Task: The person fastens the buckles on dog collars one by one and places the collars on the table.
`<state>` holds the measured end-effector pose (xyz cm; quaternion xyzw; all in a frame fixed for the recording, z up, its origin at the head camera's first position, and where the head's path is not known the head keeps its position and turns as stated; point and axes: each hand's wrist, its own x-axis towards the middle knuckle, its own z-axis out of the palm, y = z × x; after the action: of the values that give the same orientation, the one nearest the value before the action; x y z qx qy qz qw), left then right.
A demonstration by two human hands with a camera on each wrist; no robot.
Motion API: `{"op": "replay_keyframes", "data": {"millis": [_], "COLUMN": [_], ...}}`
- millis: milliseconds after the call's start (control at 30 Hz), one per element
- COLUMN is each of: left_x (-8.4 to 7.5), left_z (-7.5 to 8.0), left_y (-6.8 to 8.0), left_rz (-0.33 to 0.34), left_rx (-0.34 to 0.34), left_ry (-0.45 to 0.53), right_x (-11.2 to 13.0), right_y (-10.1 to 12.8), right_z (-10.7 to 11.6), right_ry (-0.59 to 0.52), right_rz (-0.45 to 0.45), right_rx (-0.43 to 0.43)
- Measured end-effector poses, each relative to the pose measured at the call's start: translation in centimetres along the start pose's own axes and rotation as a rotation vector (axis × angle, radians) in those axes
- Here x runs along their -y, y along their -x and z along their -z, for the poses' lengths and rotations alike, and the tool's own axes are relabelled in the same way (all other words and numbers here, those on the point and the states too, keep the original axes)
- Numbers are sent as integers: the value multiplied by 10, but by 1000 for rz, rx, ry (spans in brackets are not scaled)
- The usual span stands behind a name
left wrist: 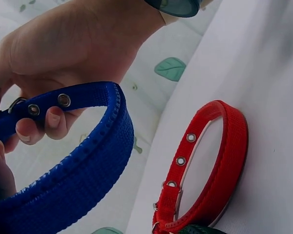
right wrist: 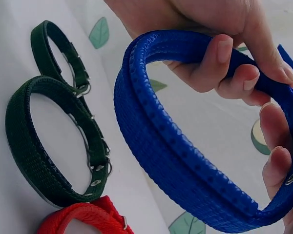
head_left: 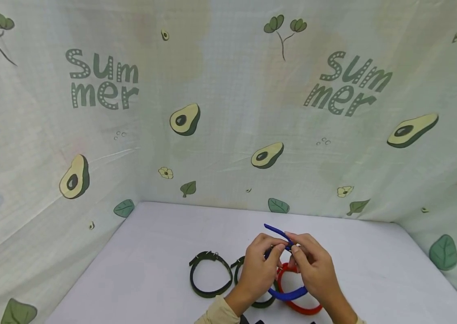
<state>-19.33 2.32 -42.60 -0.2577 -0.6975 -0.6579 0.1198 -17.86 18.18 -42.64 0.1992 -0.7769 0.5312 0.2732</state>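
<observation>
A blue buckle collar (head_left: pixel 287 295) is held up in both hands above the table, its loop hanging below them. My left hand (head_left: pixel 261 265) pinches the band near the buckle. Opposite it, my right hand (head_left: pixel 315 267) pinches the same part with thumb and fingers, while the strap's free end sticks up and left past the fingertips. Metal eyelets show in the blue strap (left wrist: pixel 85 97) in the left wrist view. Fingers cover most of the buckle, so how far the strap is threaded cannot be told.
Behind the hands on the white table (head_left: pixel 139 270) lies a red collar (head_left: pixel 307 310). Two dark green collars (right wrist: pixel 19 141) lie to the left, one partly hidden by my left hand. Dark pieces (head_left: pixel 244 319) show at the bottom edge. A printed cloth (head_left: pixel 220 67) hangs around the table.
</observation>
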Motion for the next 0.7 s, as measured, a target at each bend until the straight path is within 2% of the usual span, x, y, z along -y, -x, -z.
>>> {"op": "replay_keyframes", "data": {"millis": [200, 300, 533, 700], "left_x": [3, 4, 4, 2], "left_z": [-1, 0, 1, 2], "left_y": [1, 3, 2, -2], "left_rz": [-23, -7, 73, 110], "left_rx": [-15, -33, -57, -67], "left_ry": [-74, -106, -54, -10], "right_x": [-5, -7, -6, -2], "right_y": [0, 2, 4, 1], "right_z": [0, -3, -7, -5], "right_ry": [95, 158, 193, 148], "right_rz": [101, 144, 131, 85], "right_rx": [11, -13, -57, -38]}}
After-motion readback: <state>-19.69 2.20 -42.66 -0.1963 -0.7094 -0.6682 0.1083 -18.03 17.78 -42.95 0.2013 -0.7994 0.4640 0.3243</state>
